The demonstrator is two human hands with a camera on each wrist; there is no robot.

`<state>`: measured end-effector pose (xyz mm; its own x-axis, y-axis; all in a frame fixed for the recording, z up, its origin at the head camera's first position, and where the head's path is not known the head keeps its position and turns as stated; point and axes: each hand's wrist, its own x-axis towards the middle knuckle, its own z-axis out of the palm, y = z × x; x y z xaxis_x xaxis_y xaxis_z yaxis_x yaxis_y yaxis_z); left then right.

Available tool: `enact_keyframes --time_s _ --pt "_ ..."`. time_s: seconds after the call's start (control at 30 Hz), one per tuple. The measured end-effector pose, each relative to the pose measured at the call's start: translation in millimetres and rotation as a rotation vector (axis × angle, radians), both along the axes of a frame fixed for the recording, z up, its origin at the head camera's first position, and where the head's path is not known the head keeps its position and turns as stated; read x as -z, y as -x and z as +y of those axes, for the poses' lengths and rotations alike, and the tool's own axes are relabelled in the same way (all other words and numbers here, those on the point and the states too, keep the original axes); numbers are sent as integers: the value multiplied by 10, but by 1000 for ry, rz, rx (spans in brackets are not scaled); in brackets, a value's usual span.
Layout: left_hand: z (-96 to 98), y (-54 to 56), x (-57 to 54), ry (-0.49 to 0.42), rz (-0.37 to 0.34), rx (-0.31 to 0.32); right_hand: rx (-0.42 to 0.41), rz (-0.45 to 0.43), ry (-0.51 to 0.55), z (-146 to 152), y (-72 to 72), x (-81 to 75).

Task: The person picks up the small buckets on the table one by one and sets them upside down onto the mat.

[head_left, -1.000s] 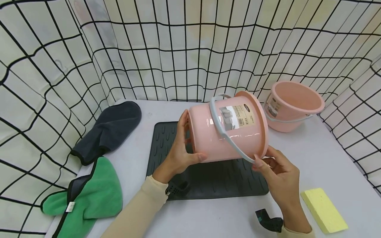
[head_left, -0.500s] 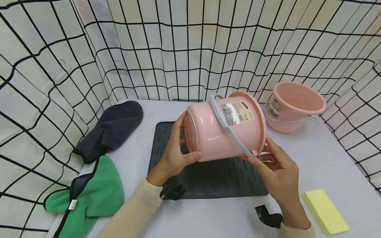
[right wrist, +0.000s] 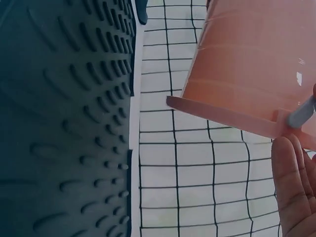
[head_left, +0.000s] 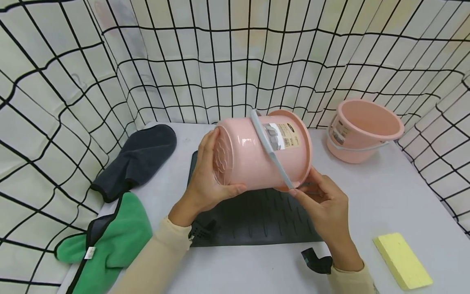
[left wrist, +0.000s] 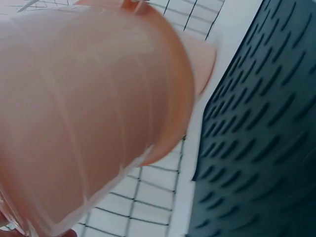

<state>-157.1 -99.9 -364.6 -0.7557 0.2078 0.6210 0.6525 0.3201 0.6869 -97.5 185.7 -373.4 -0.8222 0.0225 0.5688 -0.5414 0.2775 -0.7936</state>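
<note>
From my distant place I see the pink bucket (head_left: 244, 157) held on its side in the air above the dark ridged mat (head_left: 257, 222), with its base toward the left and its mouth toward the right. The left hand (head_left: 205, 177) grips the base end, its thumb spread along the near side and its fingers bent around the bottom. The right hand (head_left: 327, 206) pinches the bucket at the rim, where the lower end of the pale grey handle (head_left: 269, 151) is joined; its fingers are almost closed there, but how the hindmost ones are bent I cannot tell. On the white table (head_left: 238, 269), a second bucket (head_left: 356, 139) stands upright at the far right, the yellow sponge (head_left: 403, 261) lies nearer, and at the left a dark cloth (head_left: 141, 157) lies beside a green cloth (head_left: 126, 237)
</note>
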Motion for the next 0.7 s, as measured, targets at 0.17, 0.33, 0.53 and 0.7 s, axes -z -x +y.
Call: enact_keyframes --time_s 0.17,0.33,0.53,0.7 --pt "-172 34 -216 101 34 -27 -24 -66 11 -166 39 -37" --pt "-348 86 -420 222 34 -29 -100 -133 51 -302 139 -45" --pt "-527 118 -650 427 -25 -101 -164 -232 75 -518 271 45" --pt "-615 159 -772 600 -124 -158 -186 -372 139 -719 363 177"
